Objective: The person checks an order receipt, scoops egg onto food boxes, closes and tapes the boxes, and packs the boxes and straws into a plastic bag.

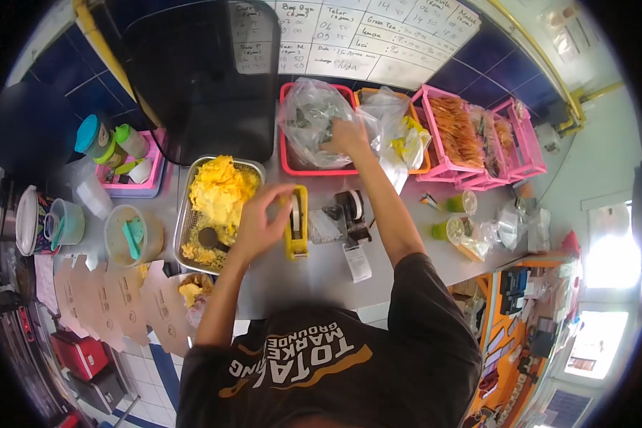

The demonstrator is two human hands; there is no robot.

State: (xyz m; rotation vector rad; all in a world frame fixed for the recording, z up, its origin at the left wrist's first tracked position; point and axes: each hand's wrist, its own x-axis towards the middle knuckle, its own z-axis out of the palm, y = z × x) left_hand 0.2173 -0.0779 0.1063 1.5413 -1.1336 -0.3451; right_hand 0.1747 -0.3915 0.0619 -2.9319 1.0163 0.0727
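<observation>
My right hand (348, 139) reaches into a clear plastic bag (310, 96) with dark greenish contents, in a red basket (321, 171) at the back. Its fingertips are partly hidden, so their grip cannot be told. My left hand (262, 221) hovers beside a yellow tape dispenser (297, 242), fingers curved and apart, with nothing seen in them. Left of it stands a perforated metal tray (182, 221) holding yellow shredded-looking food (221, 187) and a dark scoop (210, 239). A black tape dispenser (352, 214) lies to the right with a printed paper slip (357, 262).
An orange basket (426, 167) with plastic bags adjoins the red one. Pink baskets (453, 175) hold packed brown items. Green cups (446, 230) stand at right. A plastic tub (150, 239) and cardboard pieces (165, 307) are at left. A dark panel (207, 78) rises behind the tray.
</observation>
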